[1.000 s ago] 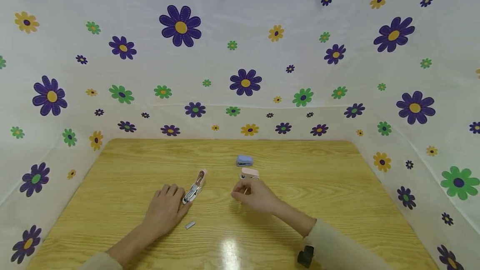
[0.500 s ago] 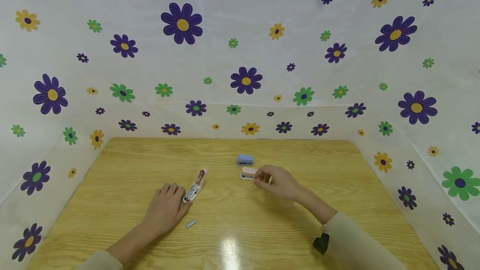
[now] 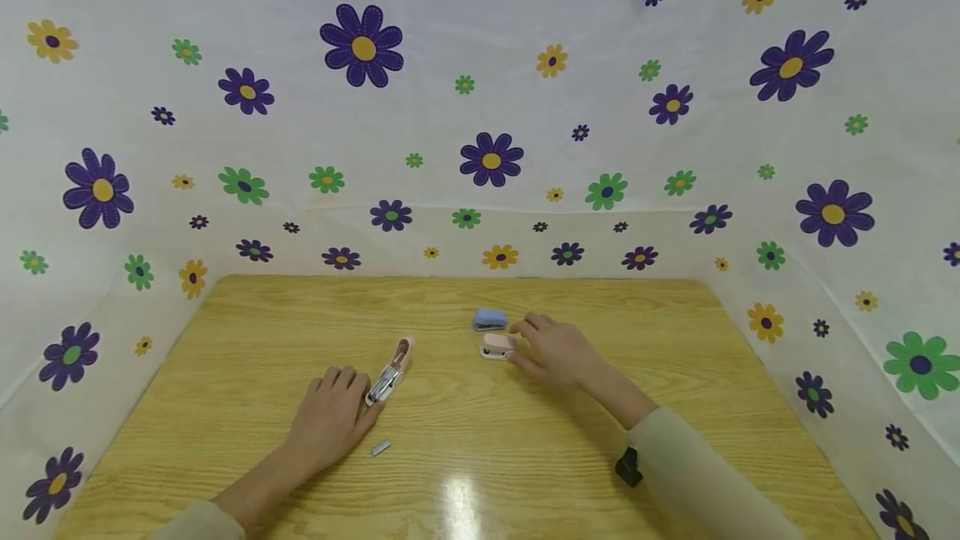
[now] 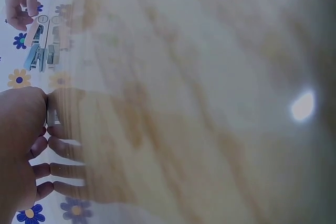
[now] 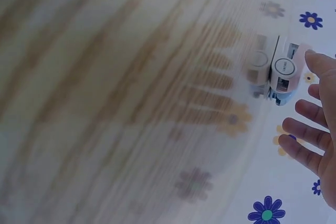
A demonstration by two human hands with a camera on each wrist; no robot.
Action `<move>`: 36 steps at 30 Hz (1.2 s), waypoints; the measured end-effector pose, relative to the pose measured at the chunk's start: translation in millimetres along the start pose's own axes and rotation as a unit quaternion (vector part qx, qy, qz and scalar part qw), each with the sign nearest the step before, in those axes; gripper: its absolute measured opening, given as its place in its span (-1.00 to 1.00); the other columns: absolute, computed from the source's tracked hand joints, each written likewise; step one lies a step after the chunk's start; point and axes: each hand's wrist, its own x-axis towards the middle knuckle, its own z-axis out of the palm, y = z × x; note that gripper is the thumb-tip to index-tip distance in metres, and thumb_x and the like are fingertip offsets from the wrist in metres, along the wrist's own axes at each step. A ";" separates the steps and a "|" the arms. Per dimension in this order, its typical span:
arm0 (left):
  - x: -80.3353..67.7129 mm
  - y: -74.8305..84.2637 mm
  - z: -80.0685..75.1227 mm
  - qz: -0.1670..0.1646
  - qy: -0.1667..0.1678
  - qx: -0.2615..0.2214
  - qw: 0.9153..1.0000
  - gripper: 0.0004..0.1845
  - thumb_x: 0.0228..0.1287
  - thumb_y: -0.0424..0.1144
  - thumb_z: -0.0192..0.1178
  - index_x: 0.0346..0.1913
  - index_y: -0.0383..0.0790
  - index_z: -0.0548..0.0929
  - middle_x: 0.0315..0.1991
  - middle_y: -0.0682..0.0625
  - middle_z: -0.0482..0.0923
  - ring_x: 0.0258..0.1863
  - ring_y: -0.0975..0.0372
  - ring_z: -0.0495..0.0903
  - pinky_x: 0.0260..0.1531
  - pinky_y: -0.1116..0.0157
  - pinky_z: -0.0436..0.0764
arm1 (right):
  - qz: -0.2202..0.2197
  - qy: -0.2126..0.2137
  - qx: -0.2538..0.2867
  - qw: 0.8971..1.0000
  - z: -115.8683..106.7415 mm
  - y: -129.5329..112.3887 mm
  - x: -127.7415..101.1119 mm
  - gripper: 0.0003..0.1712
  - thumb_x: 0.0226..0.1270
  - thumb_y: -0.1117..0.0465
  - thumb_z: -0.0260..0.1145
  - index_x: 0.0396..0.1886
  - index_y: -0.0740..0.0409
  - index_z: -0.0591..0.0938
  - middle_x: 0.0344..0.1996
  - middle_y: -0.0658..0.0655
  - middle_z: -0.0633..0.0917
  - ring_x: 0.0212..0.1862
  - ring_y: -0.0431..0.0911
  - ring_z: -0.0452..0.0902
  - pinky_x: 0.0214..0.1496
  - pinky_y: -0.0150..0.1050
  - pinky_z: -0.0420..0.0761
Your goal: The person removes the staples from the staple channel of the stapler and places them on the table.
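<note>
A wooden table (image 3: 675,357) carries three small staplers (image 3: 497,346) and a staple strip (image 3: 381,447).

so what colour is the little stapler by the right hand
Pink: the small stapler beside the right hand has a pale pink top, clearest in the head view.

No legible text, brand, number or sign in any view. Round emblem on the pink stapler (image 5: 284,67) is too blurred to read. Flower-print backdrop (image 3: 491,162) carries no lettering.
</note>
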 end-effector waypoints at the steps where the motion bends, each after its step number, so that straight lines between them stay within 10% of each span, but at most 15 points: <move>1: 0.2 -0.1 0.2 0.000 -0.001 0.000 1.000 -0.64 0.35 0.06 0.41 -0.16 -0.15 0.60 -0.25 -0.05 0.60 -0.20 0.02 0.59 -0.23 0.05 0.62 | 0.002 -0.007 0.000 1.000 0.9 0.5 2.2 -0.49 0.54 -0.21 0.28 0.22 0.04 0.65 0.04 0.06 0.70 -0.06 -0.08 0.70 -0.29 -0.23 0.65; 36: 10.3 -4.6 -20.9 -0.035 -0.041 -0.097 0.994 -0.64 0.35 0.03 0.43 -0.08 -0.18 0.63 -0.26 0.03 0.59 -0.29 0.23 0.50 -0.31 0.24 0.49 | -0.066 -0.015 0.013 0.998 6.8 -13.0 10.9 -0.67 0.44 -0.02 0.45 0.07 0.01 0.70 -0.16 -0.01 0.72 -0.20 -0.16 0.63 -0.24 -0.31 0.65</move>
